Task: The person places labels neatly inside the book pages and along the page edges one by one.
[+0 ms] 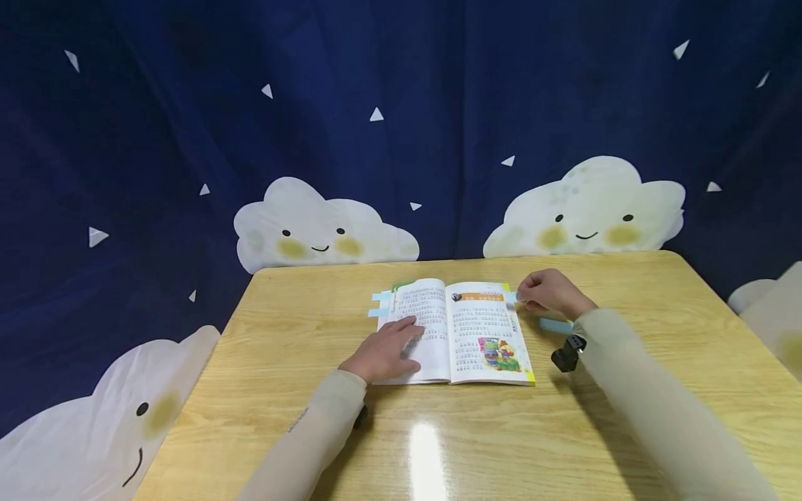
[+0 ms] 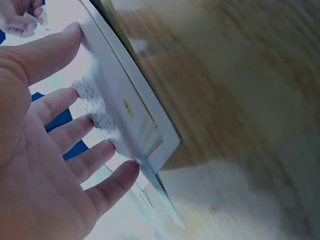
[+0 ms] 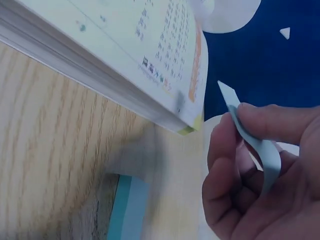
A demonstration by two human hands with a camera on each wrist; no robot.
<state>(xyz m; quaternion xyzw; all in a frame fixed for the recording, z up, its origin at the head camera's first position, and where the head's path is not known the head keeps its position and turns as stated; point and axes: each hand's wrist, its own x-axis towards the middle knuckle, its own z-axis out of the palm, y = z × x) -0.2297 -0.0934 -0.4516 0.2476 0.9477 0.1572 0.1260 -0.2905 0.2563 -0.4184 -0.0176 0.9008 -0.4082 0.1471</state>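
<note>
An open book [image 1: 481,327] with printed text and a coloured picture lies on the table. My left hand [image 1: 387,348] rests on its left page, fingers spread and fairly straight; in the left wrist view the fingertips [image 2: 131,169] touch the paper. Between thumb and fingers my right hand [image 1: 550,292] pinches a light blue sticky note [image 3: 267,160], a bent strip, beside the upper right edge of the book. A pad of blue sticky notes [image 1: 556,325] lies on the table just below that hand. Blue tabs [image 1: 379,296] stick out from the book's left edge.
The wooden table [image 1: 288,334] extends around the book on all sides. Behind it hangs a dark blue curtain [image 1: 426,125] with white triangles and smiling clouds. A black wrist camera [image 1: 568,353] sits at my right cuff.
</note>
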